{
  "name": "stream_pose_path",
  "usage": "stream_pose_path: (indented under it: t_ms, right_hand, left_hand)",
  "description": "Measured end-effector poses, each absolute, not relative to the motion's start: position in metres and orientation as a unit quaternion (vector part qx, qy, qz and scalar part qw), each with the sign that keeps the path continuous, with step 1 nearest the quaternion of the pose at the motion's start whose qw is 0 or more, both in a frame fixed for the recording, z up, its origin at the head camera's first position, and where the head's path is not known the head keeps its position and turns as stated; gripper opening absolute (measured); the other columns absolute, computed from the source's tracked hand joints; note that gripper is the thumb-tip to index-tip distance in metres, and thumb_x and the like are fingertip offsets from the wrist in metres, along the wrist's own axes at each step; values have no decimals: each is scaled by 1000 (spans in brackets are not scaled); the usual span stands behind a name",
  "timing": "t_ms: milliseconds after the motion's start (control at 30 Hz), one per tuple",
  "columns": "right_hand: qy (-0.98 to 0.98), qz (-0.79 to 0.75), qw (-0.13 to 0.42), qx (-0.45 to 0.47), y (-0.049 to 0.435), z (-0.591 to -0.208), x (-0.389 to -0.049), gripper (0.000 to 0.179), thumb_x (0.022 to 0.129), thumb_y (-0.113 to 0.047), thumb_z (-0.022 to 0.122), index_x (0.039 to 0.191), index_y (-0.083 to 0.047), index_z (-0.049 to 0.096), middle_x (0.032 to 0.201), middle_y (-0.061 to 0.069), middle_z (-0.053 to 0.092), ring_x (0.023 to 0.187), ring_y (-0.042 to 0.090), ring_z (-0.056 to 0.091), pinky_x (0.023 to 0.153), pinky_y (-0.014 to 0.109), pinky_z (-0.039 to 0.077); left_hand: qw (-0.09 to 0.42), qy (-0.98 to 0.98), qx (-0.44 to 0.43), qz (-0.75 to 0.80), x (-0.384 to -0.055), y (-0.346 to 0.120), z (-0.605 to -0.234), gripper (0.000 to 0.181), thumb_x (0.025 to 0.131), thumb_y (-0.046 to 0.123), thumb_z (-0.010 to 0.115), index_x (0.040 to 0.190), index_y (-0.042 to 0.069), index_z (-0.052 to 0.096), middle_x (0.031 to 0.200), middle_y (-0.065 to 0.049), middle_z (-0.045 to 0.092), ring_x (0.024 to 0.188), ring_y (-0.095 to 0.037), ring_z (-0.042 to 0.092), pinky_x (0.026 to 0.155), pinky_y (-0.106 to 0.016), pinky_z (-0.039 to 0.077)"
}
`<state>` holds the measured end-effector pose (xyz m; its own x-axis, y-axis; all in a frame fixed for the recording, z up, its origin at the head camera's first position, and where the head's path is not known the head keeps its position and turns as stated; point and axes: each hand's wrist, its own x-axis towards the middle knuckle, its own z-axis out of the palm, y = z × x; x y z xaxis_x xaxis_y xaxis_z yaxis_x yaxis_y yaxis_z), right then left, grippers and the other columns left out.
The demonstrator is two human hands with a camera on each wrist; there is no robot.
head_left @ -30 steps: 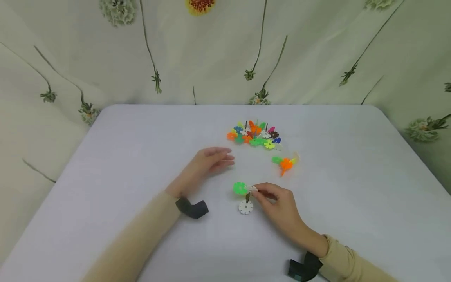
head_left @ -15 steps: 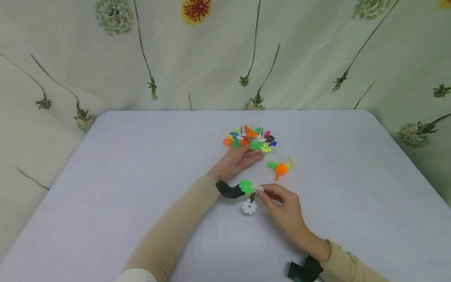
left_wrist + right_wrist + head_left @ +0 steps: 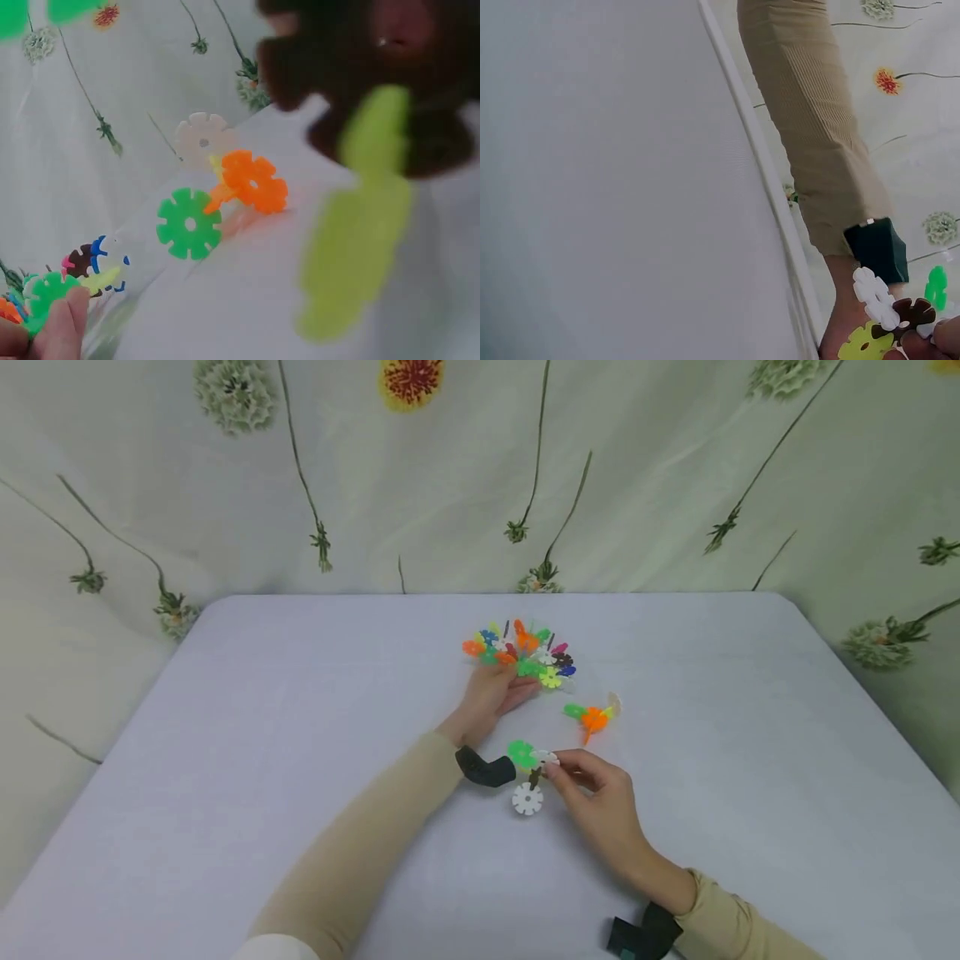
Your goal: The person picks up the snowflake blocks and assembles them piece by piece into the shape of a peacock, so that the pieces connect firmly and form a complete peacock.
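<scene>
My left hand (image 3: 491,693) grips the near-left edge of a large cluster of interlocked snowflake discs (image 3: 528,643), multicoloured and notched. In the left wrist view its fingers (image 3: 64,326) lie against a green disc (image 3: 52,296) of that cluster. My right hand (image 3: 600,789) pinches a white disc of a smaller joined piece, made of a green disc (image 3: 521,753), a brown disc (image 3: 913,311), a yellow disc (image 3: 864,343) and a lower white disc (image 3: 527,799). That small piece is held nearer to me, in front of the left wrist.
Another joined piece, with orange (image 3: 595,720), green, yellow and pale discs, stands on the white table (image 3: 712,718) right of the left hand. A flower-print cloth (image 3: 637,468) hangs behind the table. Black straps with camera mounts (image 3: 487,768) sit on both wrists.
My left hand has reached forward and right to the large cluster and taken hold of it. The cluster has since shifted slightly left and tilted. The right hand stays almost where it was.
</scene>
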<state>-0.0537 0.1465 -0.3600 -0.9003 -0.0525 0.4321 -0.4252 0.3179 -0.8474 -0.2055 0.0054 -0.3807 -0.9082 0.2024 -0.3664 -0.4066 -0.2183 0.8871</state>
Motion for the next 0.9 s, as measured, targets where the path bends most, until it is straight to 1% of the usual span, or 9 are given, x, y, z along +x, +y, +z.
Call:
stream_pose_path:
  t_ms: [100, 167, 233, 267, 333, 467, 600, 733, 900]
  right_hand:
    - [-788, 578, 155, 145, 148, -371, -58, 9, 81, 9, 66, 89, 4, 68, 79, 8, 68, 72, 17, 63, 72, 28, 53]
    - [-784, 588, 144, 138, 150, -380, -62, 8, 82, 5, 67, 90, 2, 69, 80, 6, 68, 73, 17, 63, 72, 26, 53]
    - [-782, 596, 132, 128, 151, -388, -65, 8, 83, 3, 68, 91, 1, 69, 81, 4, 68, 74, 17, 63, 71, 25, 53]
    - [-781, 598, 127, 125, 152, -390, -66, 8, 83, 1, 68, 91, 0, 69, 82, 5, 68, 74, 17, 64, 71, 24, 53]
    - [-780, 602, 121, 117, 152, -391, -67, 7, 84, 1, 68, 91, 1, 69, 82, 7, 68, 75, 18, 64, 70, 24, 53]
    - [-771, 621, 100, 99, 150, -386, -71, 8, 83, 5, 66, 91, 4, 67, 84, 10, 67, 77, 19, 64, 70, 24, 53]
    - [-748, 654, 72, 86, 139, -377, -80, 9, 85, 6, 64, 94, 7, 66, 87, 13, 66, 79, 19, 65, 71, 29, 54]
    - [-728, 678, 62, 86, 126, -370, -87, 10, 86, 7, 62, 95, 11, 64, 90, 17, 64, 77, 20, 66, 71, 35, 54]
    - [-728, 677, 73, 82, 118, -369, -85, 8, 86, 7, 61, 94, 10, 64, 88, 17, 65, 76, 18, 67, 71, 34, 54]
  left_hand:
    - [165, 650, -21, 741, -190, -17, -385, 28, 99, 18, 48, 117, -2, 56, 103, -12, 66, 96, -17, 64, 83, -25, 48]
    - [141, 694, 16, 706, -178, -34, -386, 27, 96, 25, 54, 110, 4, 64, 101, -6, 68, 96, -13, 63, 85, -26, 47]
    - [123, 731, 30, 670, -166, -50, -386, 27, 91, 34, 61, 105, 12, 69, 100, -1, 68, 95, -12, 62, 86, -28, 47]
    - [119, 733, 21, 670, -160, -56, -386, 27, 88, 36, 64, 103, 13, 70, 99, 0, 69, 95, -12, 62, 86, -28, 47]
    - [107, 729, 13, 676, -149, -67, -385, 30, 85, 36, 69, 103, 12, 69, 97, -2, 69, 95, -13, 63, 86, -29, 47]
    - [70, 714, 15, 697, -130, -79, -384, 34, 84, 28, 71, 106, 3, 64, 91, -7, 70, 92, -17, 65, 82, -26, 49]
    - [8, 730, 51, 682, -116, -80, -387, 36, 83, 30, 72, 110, 9, 63, 91, -4, 70, 88, -18, 66, 77, -28, 51]
    - [-34, 735, 73, 673, -107, -76, -391, 38, 84, 30, 72, 115, 12, 59, 93, -2, 70, 87, -16, 66, 80, -29, 51]
    - [-62, 741, 95, 661, -102, -75, -391, 32, 86, 19, 70, 114, 7, 61, 91, -3, 70, 87, -15, 67, 80, -29, 51]
